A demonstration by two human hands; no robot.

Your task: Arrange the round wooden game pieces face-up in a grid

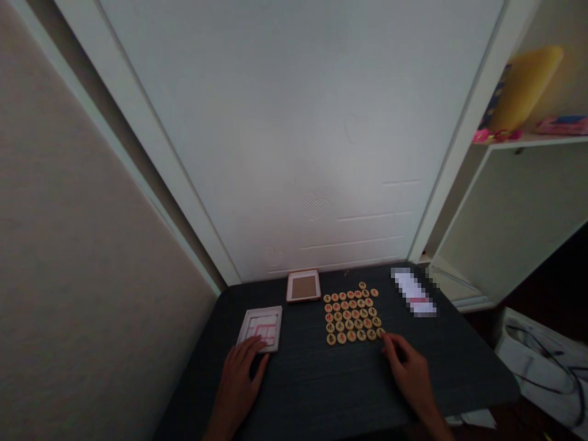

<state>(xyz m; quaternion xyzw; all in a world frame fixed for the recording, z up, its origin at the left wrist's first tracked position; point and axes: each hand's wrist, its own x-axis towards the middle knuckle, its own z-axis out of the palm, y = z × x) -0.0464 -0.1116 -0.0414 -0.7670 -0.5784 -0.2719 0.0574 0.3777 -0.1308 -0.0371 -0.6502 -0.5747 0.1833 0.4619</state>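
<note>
Several round wooden game pieces (351, 315) with red and dark markings lie in a grid on a dark table (321, 380). My right hand (408, 365) rests flat on the table, fingers stretched toward the piece at the grid's near right corner. My left hand (239, 375) lies open on the table, its fingertips touching the near edge of a white folded board with red lines (261, 326). A small white-rimmed box with a brown inside (304, 286) sits at the back of the table.
A blurred white object (413, 292) lies at the table's back right. A pale door or panel (298, 135) rises right behind the table, a wall on the left. Shelves (528, 141) with yellow and pink items stand right; a white bag (542, 361) is on the floor.
</note>
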